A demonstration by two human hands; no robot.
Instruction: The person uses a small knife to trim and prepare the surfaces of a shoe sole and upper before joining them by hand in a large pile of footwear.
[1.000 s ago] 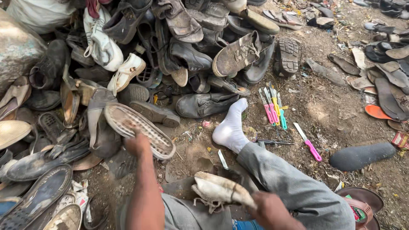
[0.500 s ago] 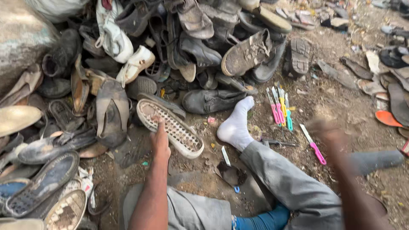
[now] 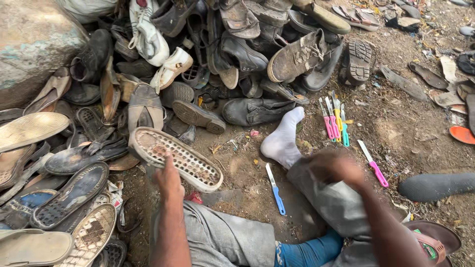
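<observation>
My left hand [image 3: 168,180] grips the near edge of a pale perforated shoe sole [image 3: 190,165], which lies bottom up on the dirt in front of my left knee. My right hand [image 3: 334,168] is a blur over my right leg in grey trousers; whether it holds anything does not show. My foot in a white sock [image 3: 282,141] points toward the shoe heap. A blue-handled knife [image 3: 275,190] lies on the ground between my legs.
A large heap of worn shoes and soles [image 3: 237,54] fills the top and left, against a rock [image 3: 34,44]. Several coloured-handled knives [image 3: 334,121] and a pink-handled knife [image 3: 373,165] lie right of my foot. A dark sole [image 3: 435,185] and a brown sandal [image 3: 435,242] lie at right.
My left hand has brought the perforated sole down to the ground. My right hand no longer holds the pale shoe part; it swung out to the right and came back over my leg.
</observation>
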